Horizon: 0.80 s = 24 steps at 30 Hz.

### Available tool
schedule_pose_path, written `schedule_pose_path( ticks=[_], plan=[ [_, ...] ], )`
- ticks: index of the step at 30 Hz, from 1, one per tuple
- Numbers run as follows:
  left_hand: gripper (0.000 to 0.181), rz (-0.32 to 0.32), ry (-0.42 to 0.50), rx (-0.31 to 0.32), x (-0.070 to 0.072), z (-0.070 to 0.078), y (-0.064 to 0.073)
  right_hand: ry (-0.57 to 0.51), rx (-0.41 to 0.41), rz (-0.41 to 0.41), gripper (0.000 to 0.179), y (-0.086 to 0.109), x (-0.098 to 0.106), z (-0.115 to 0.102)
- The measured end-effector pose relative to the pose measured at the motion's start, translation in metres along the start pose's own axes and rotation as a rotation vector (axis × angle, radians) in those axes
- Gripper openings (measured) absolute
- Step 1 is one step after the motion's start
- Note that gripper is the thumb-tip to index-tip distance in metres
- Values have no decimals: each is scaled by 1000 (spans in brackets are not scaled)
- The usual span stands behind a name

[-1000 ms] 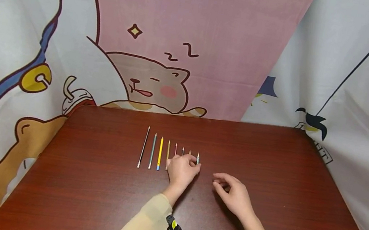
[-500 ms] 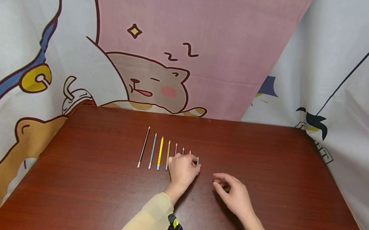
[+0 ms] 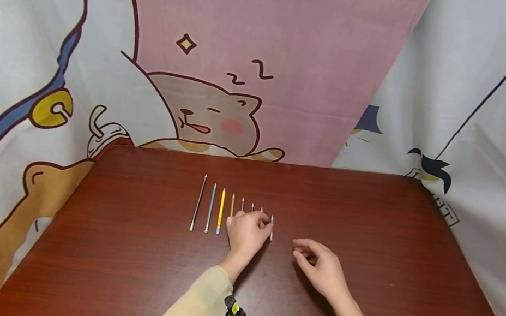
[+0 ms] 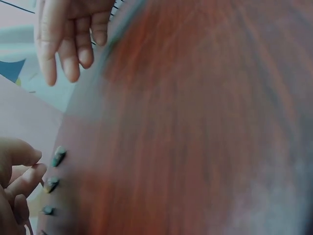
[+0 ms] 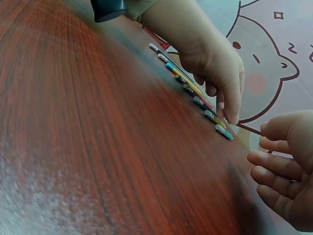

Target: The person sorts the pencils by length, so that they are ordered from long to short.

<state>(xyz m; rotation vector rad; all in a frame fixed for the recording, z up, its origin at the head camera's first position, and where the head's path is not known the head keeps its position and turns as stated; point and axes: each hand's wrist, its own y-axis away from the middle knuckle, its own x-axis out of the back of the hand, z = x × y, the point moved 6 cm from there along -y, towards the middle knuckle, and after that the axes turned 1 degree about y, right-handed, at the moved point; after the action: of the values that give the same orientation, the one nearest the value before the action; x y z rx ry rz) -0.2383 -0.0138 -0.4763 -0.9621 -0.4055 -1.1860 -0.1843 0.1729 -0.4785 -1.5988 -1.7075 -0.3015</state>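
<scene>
Several pencils lie side by side in a row on the table, longest at the left. Among them are a black pencil (image 3: pixel 198 203), a teal pencil (image 3: pixel 211 208), a yellow pencil (image 3: pixel 221 211) and, at the right end, a short light-blue pencil (image 3: pixel 272 229). My left hand (image 3: pixel 246 232) hovers over the shorter pencils, hiding their lower parts. Its fingers are loosely bent, thumb and forefinger close together beside the short pencil, with nothing visibly held. My right hand (image 3: pixel 321 268) is held to the right of the row, fingers relaxed and holding nothing.
The brown table (image 3: pixel 126 270) has a wood-grain surface. A cartoon-printed cloth (image 3: pixel 307 67) hangs behind it and at both sides. A black wrist camera (image 3: pixel 235 314) sits on the left sleeve.
The short light-blue pencil has slid toward me, its tip now lower. My left hand has shifted slightly left off it, so its whole length shows. The right hand stays put.
</scene>
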Motion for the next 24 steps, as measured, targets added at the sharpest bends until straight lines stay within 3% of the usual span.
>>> schedule_pose_path(
  ticks=[11,17,24],
  plan=[
    [7,-92,69,-64,25,-1,6,16,27,2,21,-3,2,-1],
    [8,-129,58,-146,41,-6,12,42,59,-6,22,-4,4,-1],
    [12,-190,29,-251,60,-16,22,147,94,-29,25,-6,9,1]
  ],
)
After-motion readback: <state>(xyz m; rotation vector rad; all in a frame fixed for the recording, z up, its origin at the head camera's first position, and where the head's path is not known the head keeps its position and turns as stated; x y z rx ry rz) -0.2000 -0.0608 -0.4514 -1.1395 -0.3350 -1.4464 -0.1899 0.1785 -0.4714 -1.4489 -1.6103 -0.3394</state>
